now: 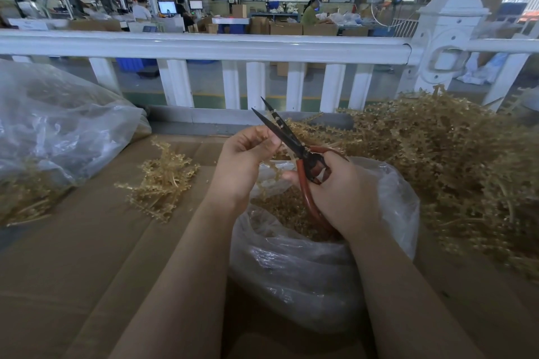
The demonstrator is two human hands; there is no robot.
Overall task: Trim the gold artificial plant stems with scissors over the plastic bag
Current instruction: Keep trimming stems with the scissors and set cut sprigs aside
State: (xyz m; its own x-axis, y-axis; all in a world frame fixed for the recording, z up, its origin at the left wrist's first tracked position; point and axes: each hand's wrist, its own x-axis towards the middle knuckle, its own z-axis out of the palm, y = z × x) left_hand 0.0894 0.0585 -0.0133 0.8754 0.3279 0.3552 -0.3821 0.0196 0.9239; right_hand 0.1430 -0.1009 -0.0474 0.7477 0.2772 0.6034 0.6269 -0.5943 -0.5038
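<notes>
The right hand (344,192) is gripping the red handles of the scissors (291,143), their black blades standing apart and pointing up toward the far edge of the cardboard surface (87,256). The left hand (248,160) is pinching a gold stem (274,167) beside the blades, over the open plastic bag (297,271) sitting at the near edge. A small bunch (163,183) is lying left of the hands, and a big pile (452,160) is filling the right side.
</notes>
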